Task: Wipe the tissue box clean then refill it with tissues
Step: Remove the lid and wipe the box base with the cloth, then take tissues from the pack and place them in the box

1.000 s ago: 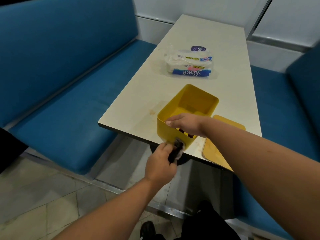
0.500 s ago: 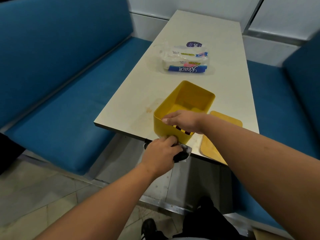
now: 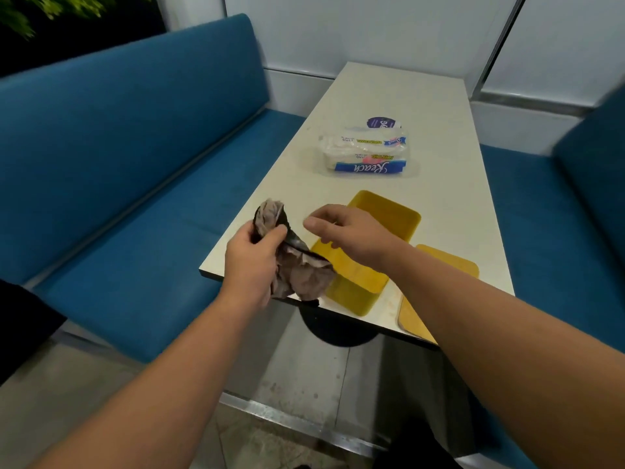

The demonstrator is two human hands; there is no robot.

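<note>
the yellow tissue box (image 3: 358,282) is sitting open-topped at the near edge of the table (image 3: 439,184), no longer being steadied or rubbed: half a second ago the cloth was working under its near wall, and now both hands are lifting off it. the left hand (image 3: 252,262) is gripping the crumpled grey cloth (image 3: 299,275) in a curled grip, raised just left of the box. the right hand (image 3: 348,231) is hovering over the box, fingers loosely curled, holding nothing. wiping is probably ending or the cloth is being refolded. the lid (image 3: 449,265) is lying beside the box toward the near right corner; the tissue pack (image 3: 367,154) is waiting mid-table, unopened as far as can be seen.
</note>
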